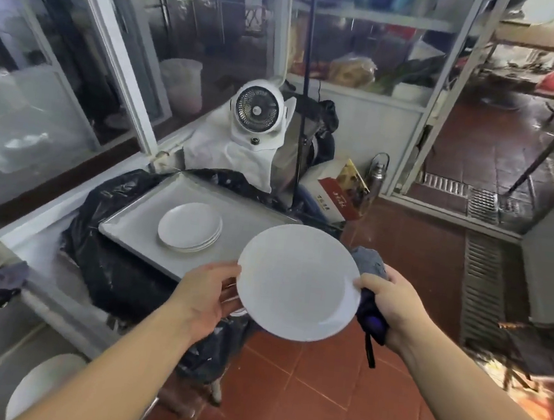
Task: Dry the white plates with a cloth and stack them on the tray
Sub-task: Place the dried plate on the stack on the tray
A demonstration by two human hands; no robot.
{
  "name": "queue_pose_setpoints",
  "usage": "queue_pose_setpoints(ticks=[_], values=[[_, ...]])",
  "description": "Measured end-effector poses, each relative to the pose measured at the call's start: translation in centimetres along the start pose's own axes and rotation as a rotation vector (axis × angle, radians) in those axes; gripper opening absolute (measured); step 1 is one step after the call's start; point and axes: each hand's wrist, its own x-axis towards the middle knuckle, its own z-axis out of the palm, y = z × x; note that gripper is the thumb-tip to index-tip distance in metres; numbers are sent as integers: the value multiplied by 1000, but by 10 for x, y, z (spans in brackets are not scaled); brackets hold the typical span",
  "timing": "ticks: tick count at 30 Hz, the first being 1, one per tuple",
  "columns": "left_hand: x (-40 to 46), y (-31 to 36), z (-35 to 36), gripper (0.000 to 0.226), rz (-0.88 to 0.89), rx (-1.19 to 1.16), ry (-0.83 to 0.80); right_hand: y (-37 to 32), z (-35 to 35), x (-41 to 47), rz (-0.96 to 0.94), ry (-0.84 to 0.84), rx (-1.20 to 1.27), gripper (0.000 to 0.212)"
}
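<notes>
White plate (299,280) held in air near tray (137,226), just short of stack (190,226). Left hand (207,291) pinches rim; right hand (392,304) grips rim plus cloth (370,264). Likely stiff, slick, breakable: hold opposite edges.

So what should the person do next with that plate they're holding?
Probably carry the plate leftward and set it on the stack on the tray: both hands hold it just beside the tray, the cloth bunched in the right hand.
</notes>
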Motion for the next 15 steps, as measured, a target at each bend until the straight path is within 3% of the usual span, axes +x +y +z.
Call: queue_pose_setpoints(ticks=[4,7,15], values=[[36,2,10,27,-38,-14,15,-7,0,28,-7,49,-20,28],[65,9,11,19,-44,-28,10,-12,11,55,-1,73,-50,30],[152,54,-5,21,-55,-60,-28,-43,75,148,-8,97,-250,41]])
